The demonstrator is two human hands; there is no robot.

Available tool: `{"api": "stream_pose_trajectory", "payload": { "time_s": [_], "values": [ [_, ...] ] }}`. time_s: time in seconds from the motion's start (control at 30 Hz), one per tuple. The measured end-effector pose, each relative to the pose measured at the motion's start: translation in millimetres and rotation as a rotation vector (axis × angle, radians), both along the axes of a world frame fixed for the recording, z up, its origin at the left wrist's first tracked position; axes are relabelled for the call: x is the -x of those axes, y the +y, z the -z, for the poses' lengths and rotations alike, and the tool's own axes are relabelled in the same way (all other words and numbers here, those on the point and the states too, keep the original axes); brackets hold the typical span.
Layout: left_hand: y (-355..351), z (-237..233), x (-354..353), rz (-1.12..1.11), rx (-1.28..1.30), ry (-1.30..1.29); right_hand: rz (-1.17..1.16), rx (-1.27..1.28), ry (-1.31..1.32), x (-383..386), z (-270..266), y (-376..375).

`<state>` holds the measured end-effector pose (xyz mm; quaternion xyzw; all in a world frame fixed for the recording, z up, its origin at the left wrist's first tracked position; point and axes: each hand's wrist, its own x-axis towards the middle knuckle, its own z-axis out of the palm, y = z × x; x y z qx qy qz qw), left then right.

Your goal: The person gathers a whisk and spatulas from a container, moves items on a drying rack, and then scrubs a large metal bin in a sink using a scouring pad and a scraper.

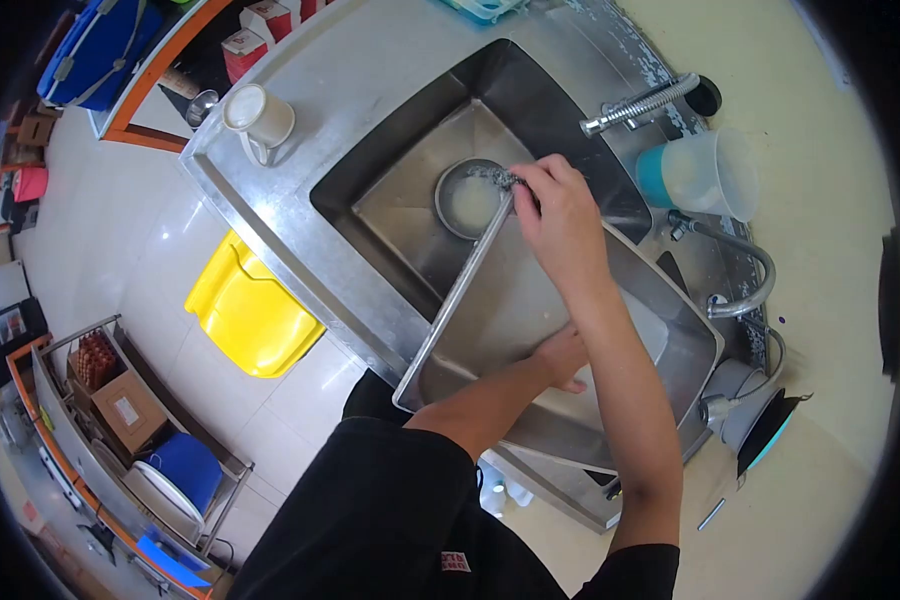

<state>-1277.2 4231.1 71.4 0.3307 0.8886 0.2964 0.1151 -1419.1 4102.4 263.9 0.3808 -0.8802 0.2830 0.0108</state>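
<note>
A large rectangular metal pan point(450, 300) lies tilted over the sink's near right part. At its upper corner, my right hand point(567, 215) is closed on a grey steel wool scrubber point(508, 178), close against the rim. Inside the pan, my left hand point(560, 360) rests low on the metal with a finger held apart; my right forearm hides part of it. A round metal bowl point(470, 205) with cloudy liquid sits in the sink point(400, 190), beyond the pan's rim.
A white mug point(260, 118) stands on the steel counter at the left. Two faucets point(640, 105) and a translucent jug point(705, 172) are along the right. A yellow plastic object point(255, 310) is below the counter, and a blue-and-grey container point(755, 415) is at the lower right.
</note>
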Motion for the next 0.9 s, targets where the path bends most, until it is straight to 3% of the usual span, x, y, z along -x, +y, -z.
{"api": "stream_pose_trajectory", "payload": {
  "time_s": [0.13,0.3,0.37,0.43,0.57,0.7,0.8,0.9],
  "values": [
    [5,19,2,-0.020,0.008,0.253,-0.041,0.016,-0.053,-43,6,1],
    [13,26,-2,-0.063,-0.289,0.003,0.130,0.140,-0.081,-9,11,0],
    [5,24,-2,-0.033,-0.206,0.025,0.192,0.234,-0.107,-26,15,1],
    [-14,-13,5,0.029,0.043,0.179,0.079,0.264,-0.183,-74,28,12],
    [-26,-38,7,0.009,0.046,0.164,-0.025,0.256,-0.383,-109,53,47],
    [-20,-30,8,0.003,0.030,0.187,-0.049,0.082,-0.192,-97,137,58],
    [-15,-31,5,-0.011,-0.008,0.158,0.174,0.101,-0.090,-73,154,40],
    [-15,-30,9,-0.035,-0.025,0.161,0.395,0.087,-0.222,-46,145,30]
  ]
}}
